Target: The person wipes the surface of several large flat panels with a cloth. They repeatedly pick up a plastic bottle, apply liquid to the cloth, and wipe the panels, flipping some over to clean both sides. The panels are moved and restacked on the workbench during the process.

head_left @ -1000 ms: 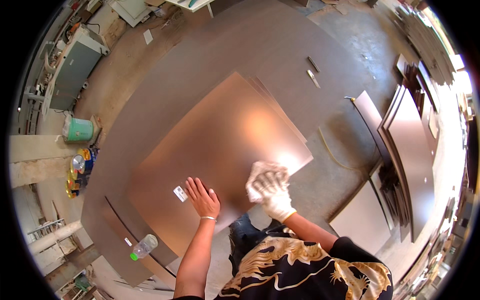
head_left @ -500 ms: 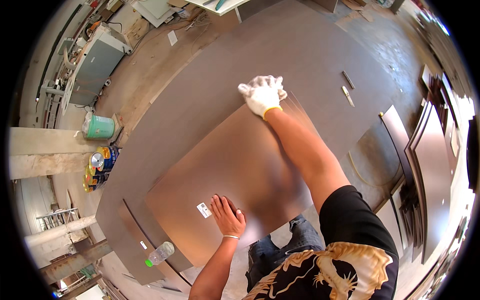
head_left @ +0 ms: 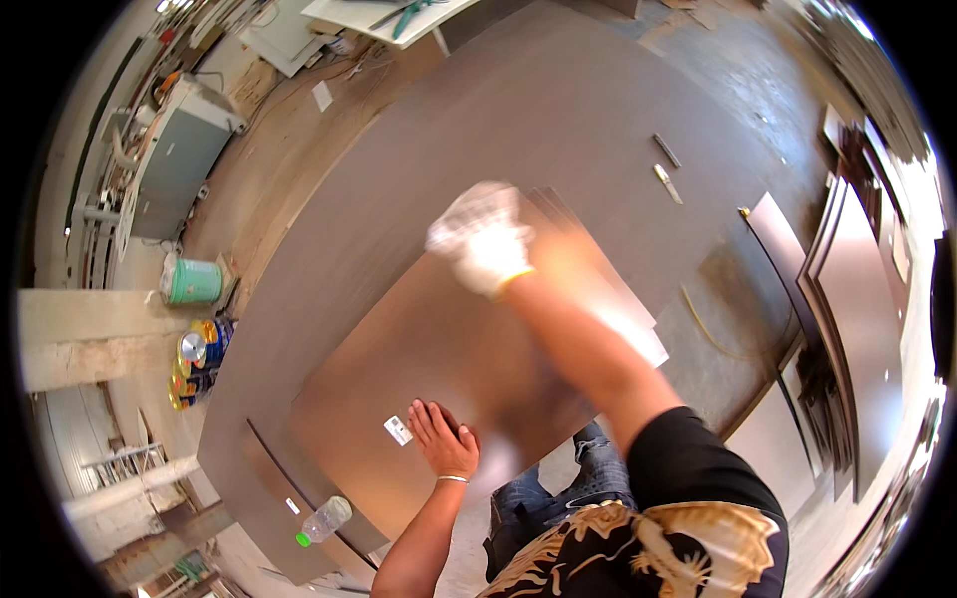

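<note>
A glossy brown rectangular panel lies near me on top of a larger brown board. My left hand, bare with a band at the wrist, rests flat on it with fingers stretched out, beside a small white label. Over the panel's far edge is my right hand in a white glove with a yellow cuff. Motion smears its fingers, so whether they grip anything is hidden. Thin layered edges show at the panel's far right corner.
A utility knife and a short dark bar lie on the large board. At the near left are a narrow brown strip and a clear bottle with a green cap. Brown panels lean at the right.
My gloved right hand has moved left and slightly nearer along the panel's far edge. The left hand stays flat beside the label. The whole view has shifted a little.
</note>
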{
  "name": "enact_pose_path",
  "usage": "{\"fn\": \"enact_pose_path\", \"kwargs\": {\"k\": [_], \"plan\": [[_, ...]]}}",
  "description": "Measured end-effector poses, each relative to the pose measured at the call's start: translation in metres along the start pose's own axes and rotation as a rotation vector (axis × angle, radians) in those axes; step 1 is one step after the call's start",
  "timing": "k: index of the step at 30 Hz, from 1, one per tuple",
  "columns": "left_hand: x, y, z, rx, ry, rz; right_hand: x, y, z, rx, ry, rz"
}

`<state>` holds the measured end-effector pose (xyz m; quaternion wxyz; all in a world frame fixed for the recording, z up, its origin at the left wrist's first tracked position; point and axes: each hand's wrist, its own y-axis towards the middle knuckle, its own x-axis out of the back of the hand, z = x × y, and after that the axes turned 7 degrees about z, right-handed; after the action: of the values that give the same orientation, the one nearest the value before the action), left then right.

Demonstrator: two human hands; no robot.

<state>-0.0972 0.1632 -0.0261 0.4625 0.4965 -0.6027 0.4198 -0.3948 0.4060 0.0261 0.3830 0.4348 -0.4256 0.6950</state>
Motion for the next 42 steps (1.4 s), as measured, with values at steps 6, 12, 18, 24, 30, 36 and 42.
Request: {"fn": "enact_pose_path", "kwargs": {"k": [6,12,18,24,30,36,42], "plan": [[0.0,0.006,-0.008,0.046,-0.046,0.099,-0.079,-0.204,-0.094,-0.314,-0.112,-0.169],[0.003,0.002,-0.005,0.076,-0.089,0.14,-0.093,-0.233,-0.056,-0.536,-0.197,-0.152],[0.011,-0.011,0.011,0.074,-0.146,0.06,-0.059,0.005,0.162,0.179,0.081,-0.08],[-0.005,-0.032,-0.039,-0.407,-0.424,0.12,-0.223,0.027,0.219,0.631,0.466,-0.147],[0.026,-0.193,0.07,-0.009,-0.24,0.207,-0.116,-0.098,0.146,0.154,-0.137,-0.195],[0.002,-0.163,0.054,-0.114,0.088,0.231,-0.148,-0.27,0.122,-0.16,-0.215,-0.225],[-0.003,-0.117,0.011,-0.096,0.142,0.302,-0.199,-0.392,0.124,-0.2,0.179,-0.202]]}}
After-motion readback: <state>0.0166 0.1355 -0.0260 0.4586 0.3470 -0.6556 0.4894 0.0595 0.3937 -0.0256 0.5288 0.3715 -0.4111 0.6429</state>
